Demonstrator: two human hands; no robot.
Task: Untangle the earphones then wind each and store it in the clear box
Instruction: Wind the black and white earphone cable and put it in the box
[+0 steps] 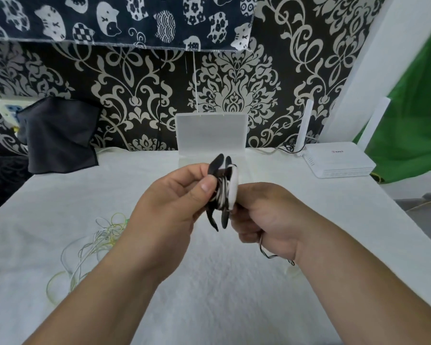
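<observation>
Head view: both hands were raised over the counter [209, 282], close together. The left hand [177, 195] pinched the black-and-white earphone [224, 190] between thumb and fingers. The earphone's cable was wound into a tight bundle, with black flaps sticking out top and bottom. The right hand [266, 215] had its fingers curled against the bundle's lower right side and gripped it. A cable tail [266, 253] hung out from under that fist.

The green-and-white earphones [97, 240] lay in a loose tangle on the counter, left of the left forearm. The clear box [210, 133] stood open just behind the hands, lid upright at the wall. A dark cloth [57, 135] lay far left and a white router [339, 160] far right.
</observation>
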